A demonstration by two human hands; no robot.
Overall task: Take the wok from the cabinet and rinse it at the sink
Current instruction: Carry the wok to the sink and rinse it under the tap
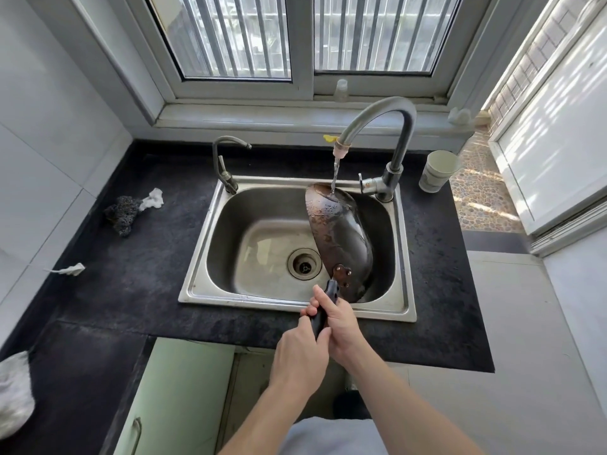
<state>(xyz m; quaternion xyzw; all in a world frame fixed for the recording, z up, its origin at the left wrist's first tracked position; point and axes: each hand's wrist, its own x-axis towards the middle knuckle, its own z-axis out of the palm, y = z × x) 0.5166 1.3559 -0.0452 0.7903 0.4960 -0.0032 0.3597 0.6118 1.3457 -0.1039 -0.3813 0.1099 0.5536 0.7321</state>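
A dark, rust-stained wok (341, 234) stands tilted on its edge over the right half of the steel sink (210, 244), its hollow facing left. Water runs from the tall faucet (391, 126) onto the wok's upper rim. Both hands grip the wok's black handle at the sink's front edge. My left hand (300, 353) holds the near end of the handle. My right hand (338, 320) wraps it closer to the wok. The drain (304, 263) lies uncovered at the sink bottom.
A small second tap (225, 165) stands at the sink's back left. A scouring pad (123, 213) and paper scraps lie on the black counter to the left. A paper cup (438, 170) sits at the right. A green cabinet door (170, 399) hangs open below.
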